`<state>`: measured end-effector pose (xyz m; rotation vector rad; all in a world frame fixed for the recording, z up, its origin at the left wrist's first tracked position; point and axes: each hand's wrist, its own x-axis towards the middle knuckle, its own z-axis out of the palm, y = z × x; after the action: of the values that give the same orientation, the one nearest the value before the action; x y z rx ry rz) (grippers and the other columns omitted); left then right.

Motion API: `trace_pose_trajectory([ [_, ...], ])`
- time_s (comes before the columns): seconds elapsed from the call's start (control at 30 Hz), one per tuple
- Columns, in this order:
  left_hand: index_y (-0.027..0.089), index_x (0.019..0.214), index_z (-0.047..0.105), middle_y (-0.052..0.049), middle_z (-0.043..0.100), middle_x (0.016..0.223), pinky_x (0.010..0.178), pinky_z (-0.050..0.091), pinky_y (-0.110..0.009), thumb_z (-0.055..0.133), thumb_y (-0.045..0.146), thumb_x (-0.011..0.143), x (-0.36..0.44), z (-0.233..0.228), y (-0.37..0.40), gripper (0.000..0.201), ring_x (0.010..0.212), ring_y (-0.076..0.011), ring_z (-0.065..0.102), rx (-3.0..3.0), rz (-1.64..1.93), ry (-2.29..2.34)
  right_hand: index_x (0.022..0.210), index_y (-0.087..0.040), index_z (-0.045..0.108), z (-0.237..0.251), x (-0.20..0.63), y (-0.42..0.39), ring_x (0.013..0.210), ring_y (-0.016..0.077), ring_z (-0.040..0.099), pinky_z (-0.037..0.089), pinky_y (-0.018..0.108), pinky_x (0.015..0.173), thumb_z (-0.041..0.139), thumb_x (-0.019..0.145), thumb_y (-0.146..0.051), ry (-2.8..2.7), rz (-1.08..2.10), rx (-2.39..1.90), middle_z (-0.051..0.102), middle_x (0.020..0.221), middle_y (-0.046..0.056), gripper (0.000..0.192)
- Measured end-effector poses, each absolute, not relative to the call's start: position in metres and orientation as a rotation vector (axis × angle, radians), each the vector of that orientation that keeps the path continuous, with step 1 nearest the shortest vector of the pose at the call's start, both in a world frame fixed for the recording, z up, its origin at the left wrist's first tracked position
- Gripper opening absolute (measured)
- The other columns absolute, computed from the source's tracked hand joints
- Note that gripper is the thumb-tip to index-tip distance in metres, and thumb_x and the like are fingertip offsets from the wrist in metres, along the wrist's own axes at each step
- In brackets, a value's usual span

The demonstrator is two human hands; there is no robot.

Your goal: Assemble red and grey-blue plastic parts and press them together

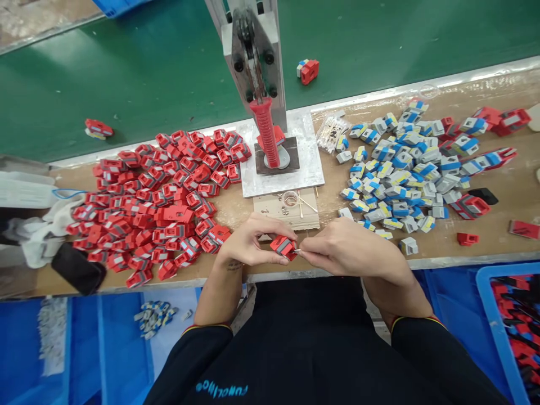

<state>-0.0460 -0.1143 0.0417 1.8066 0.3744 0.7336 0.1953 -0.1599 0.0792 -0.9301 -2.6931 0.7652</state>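
Observation:
Low over the bench's front edge, my left hand (252, 241) grips a small red toy vehicle body (282, 246) with a grey band between thumb and fingers. My right hand (352, 246) pinches a thin stick with a pale tip, which looks like a cotton swab (297, 251), its tip at the body's right end. Most of the stick is hidden in the fingers. Just beyond my hands, a piece of cardboard (264, 205) bears a small clear round dish (290, 198), loose swabs (301, 207) and dark spots.
A lever press with a red handle (266, 135) stands on a metal plate (248, 183). Red bodies (177, 214) pile up on the left, grey-blue-yellow parts (396, 169) on the right. Bagged swabs (331, 134) lie behind; a green belt (169, 67) runs beyond. A black phone (79, 269) lies left.

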Motion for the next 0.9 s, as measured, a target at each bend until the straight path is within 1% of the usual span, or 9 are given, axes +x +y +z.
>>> trace_pose_trajectory([
  [0.13,0.018,0.105,0.083,-0.014,0.085,0.091,0.073,0.065,-0.025,0.094,0.037,0.076,-0.053,0.041,-0.112,0.036,0.081,-0.0245,0.083,1.818,0.744,0.433,0.072,-0.02,0.061,0.078,0.197,-0.159,0.046,0.0116,0.042,0.018,0.031,0.055,0.048,0.106,-0.026,-2.641,0.716,-0.931,0.057,0.053,-0.001,0.037],
  [0.23,0.018,0.104,0.083,-0.015,0.085,0.092,0.073,0.066,-0.027,0.095,0.038,0.074,-0.058,0.04,-0.11,0.038,0.081,-0.0261,0.083,1.786,0.786,0.465,0.075,-0.02,0.064,0.079,0.203,-0.157,0.049,0.0111,0.045,0.023,0.029,0.055,0.046,0.108,-0.027,-2.47,0.755,-0.902,0.056,0.055,-0.002,0.039],
  [0.33,0.017,0.103,0.083,-0.015,0.084,0.091,0.072,0.067,-0.027,0.096,0.036,0.073,-0.06,0.039,-0.109,0.038,0.08,-0.026,0.083,1.742,0.842,0.457,0.076,-0.02,0.065,0.081,0.213,-0.153,0.047,0.0093,0.044,0.028,0.026,0.053,0.048,0.109,-0.031,-2.267,0.794,-0.902,0.052,0.052,-0.004,0.039],
  [0.47,0.017,0.105,0.083,-0.016,0.084,0.095,0.075,0.067,-0.027,0.098,0.033,0.071,-0.06,0.036,-0.109,0.041,0.083,-0.0253,0.083,1.637,0.952,0.431,0.075,-0.02,0.066,0.077,0.224,-0.143,0.047,0.0094,0.044,0.033,0.025,0.052,0.052,0.107,-0.038,-1.997,0.802,-1.122,0.053,0.053,-0.005,0.039],
  [0.53,0.016,0.106,0.082,-0.016,0.084,0.101,0.077,0.068,-0.029,0.098,0.03,0.07,-0.06,0.032,-0.11,0.041,0.09,-0.0267,0.083,1.554,1.025,0.473,0.085,-0.02,0.07,0.07,0.229,-0.136,0.05,0.0118,0.049,0.037,0.025,0.054,0.051,0.107,-0.041,-1.857,0.727,-1.314,0.056,0.057,-0.004,0.036],
  [0.63,0.016,0.105,0.078,-0.016,0.082,0.11,0.079,0.069,-0.03,0.098,0.026,0.07,-0.06,0.026,-0.108,0.041,0.095,-0.0275,0.084,1.412,1.161,0.585,0.106,-0.019,0.074,0.055,0.238,-0.123,0.066,0.0179,0.063,0.047,0.029,0.066,0.044,0.107,-0.041,-1.755,0.595,-1.508,0.069,0.072,0.001,0.036],
  [0.7,0.016,0.104,0.075,-0.014,0.082,0.112,0.079,0.07,-0.031,0.098,0.026,0.07,-0.06,0.021,-0.106,0.042,0.091,-0.0257,0.084,1.321,1.25,0.634,0.117,-0.02,0.073,0.046,0.246,-0.11,0.086,0.0233,0.071,0.052,0.034,0.08,0.042,0.107,-0.039,-1.793,0.542,-1.577,0.078,0.093,0.008,0.038],
  [0.77,0.018,0.104,0.071,-0.012,0.082,0.111,0.078,0.07,-0.032,0.098,0.028,0.07,-0.06,0.017,-0.102,0.045,0.088,-0.0244,0.084,1.247,1.326,0.656,0.122,-0.02,0.072,0.041,0.253,-0.095,0.103,0.0282,0.071,0.053,0.04,0.092,0.04,0.106,-0.036,-1.888,0.494,-1.662,0.079,0.113,0.013,0.039],
  [0.9,0.02,0.106,0.067,-0.009,0.082,0.111,0.08,0.07,-0.032,0.097,0.034,0.073,-0.058,0.013,-0.097,0.047,0.091,-0.0239,0.083,1.148,1.414,0.685,0.125,-0.016,0.071,0.038,0.26,-0.062,0.115,0.0343,0.068,0.049,0.046,0.101,0.037,0.103,-0.026,-2.086,0.414,-1.9,0.076,0.127,0.021,0.042],
])
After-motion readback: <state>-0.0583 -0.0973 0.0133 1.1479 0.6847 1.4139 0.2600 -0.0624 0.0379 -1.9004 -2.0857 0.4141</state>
